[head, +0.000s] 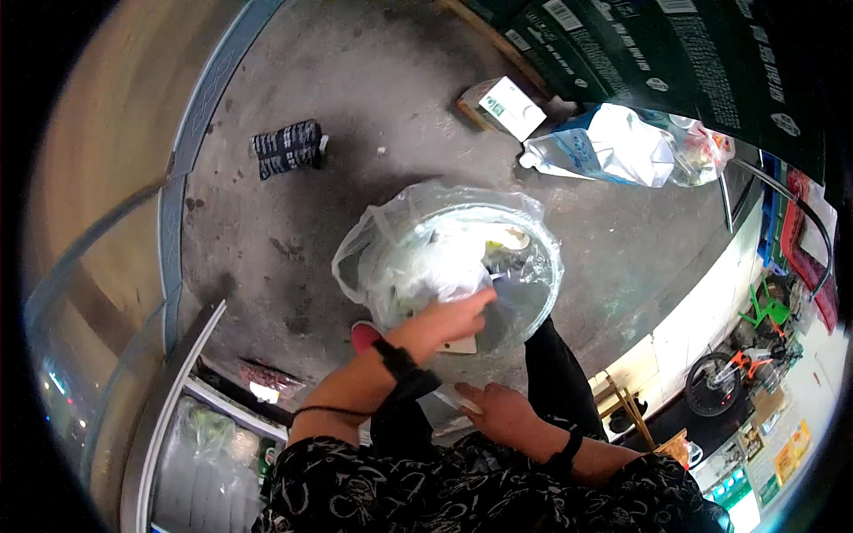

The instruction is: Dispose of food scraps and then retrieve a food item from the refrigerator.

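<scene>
A round bin lined with a clear plastic bag point(548, 293) stands on the floor before me, with white crumpled plastic and other refuse point(460, 256) inside. Over the bin's near part reaches my left hand point(460, 323), its fingers pointing into the opening; whether it holds anything cannot be told. Closer to my body, my right hand point(503, 413) has its fingers closed on a pale, flat strip-like item point(460, 402), whose kind is unclear. A small pale board-like piece point(460, 346) shows just below my left wrist.
Beyond the bin lie a patterned dark cloth bundle point(288, 149), a small carton point(503, 110) and a plastic bottle point(560, 155) beside bags. Stacked green cartons point(666, 60) rise at upper right. A metal-edged cabinet point(174, 406) stands at lower left; a wooden stool point(630, 406) is at right.
</scene>
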`<state>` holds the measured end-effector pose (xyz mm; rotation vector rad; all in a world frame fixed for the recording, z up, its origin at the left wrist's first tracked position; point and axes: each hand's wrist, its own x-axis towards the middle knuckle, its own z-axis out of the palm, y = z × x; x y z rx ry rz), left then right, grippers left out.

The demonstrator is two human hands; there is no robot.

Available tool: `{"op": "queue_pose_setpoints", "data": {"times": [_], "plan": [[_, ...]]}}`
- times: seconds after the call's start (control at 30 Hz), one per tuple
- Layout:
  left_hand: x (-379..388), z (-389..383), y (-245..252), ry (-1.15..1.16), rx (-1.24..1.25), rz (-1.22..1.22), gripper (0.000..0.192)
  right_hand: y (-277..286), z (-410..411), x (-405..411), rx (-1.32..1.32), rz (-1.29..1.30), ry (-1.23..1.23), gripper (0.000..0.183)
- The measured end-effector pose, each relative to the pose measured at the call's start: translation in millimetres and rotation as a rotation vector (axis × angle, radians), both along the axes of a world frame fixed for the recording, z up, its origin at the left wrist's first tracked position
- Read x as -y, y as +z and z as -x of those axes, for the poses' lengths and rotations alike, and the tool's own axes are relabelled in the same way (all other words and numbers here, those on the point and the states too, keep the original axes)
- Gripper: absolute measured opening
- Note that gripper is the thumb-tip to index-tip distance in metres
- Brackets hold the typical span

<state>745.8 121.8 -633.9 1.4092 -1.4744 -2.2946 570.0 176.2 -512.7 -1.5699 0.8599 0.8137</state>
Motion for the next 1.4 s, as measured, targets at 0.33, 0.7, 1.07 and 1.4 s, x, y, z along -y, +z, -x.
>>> {"op": "queue_pose_setpoints", "data": {"times": [0.33, 0.7, 1.07, 1.4], "plan": [[1.1, -86.7, 90.2, 0.636, -0.577, 0.058, 0.024, -3.8, 4.9, 2.3, -0.072, -0.009, -0.02, 0.049], [89.1, -236.2, -165.2, 0.527, 1.266, 0.842, 0.035, 0.0, 13.1, -2.1, -0.004, 0.021, -0.057, 0.044], [59.3, -252.5, -174.2, 0.351, 1.366, 0.727, 0.019, 5.6, 15.9, 4.0, 0.038, 0.022, -0.131, 0.046], [51.9, -247.8, -188.2, 0.264, 1.474, 0.831, 0.018, 8.6, 18.6, 9.8, -0.053, -0.1, -0.005, 0.052]]}}
